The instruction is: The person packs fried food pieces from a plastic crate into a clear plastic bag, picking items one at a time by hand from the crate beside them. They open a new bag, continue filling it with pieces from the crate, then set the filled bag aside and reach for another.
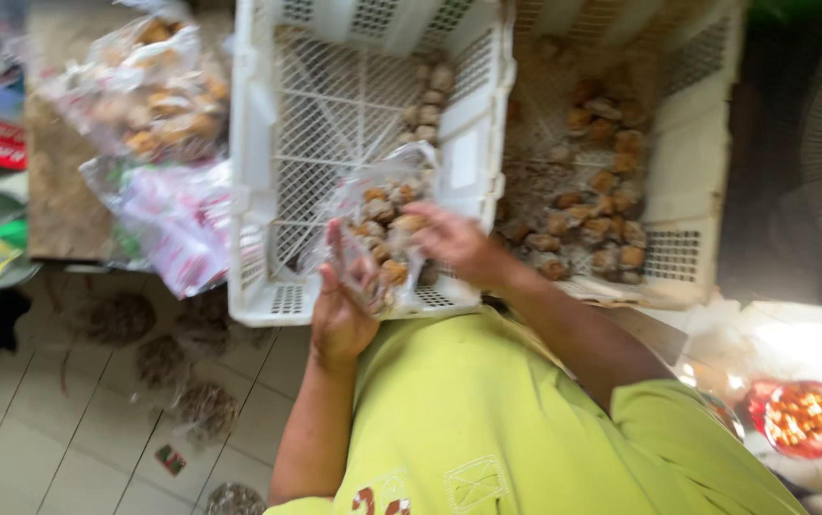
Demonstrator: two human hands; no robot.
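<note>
A pale tiled floor (67, 448) fills the lower left of the frame, with several dark round woven mats (120, 318) lying on it. In the upper half stand two white plastic lattice crates side by side: the left crate (268, 181) is mostly bare, with a few brown lumps at its upper right, while the right crate (692, 181) holds a heap of brown, rounded pieces (602, 229). At upper left, a brown surface carries filled clear bags (158, 91). A red bowl (797, 420) sits in the lower right.

Near the centre, over the left crate's front edge, is a clear plastic bag (382, 224), crinkled and shiny, part-filled with the same brown pieces. The left hand (342, 310) grips the bag from below, fingers closed on its plastic. The right hand (454, 243) rests on the bag's right side, fingers curled against it; the blur hides whether it grips.
</note>
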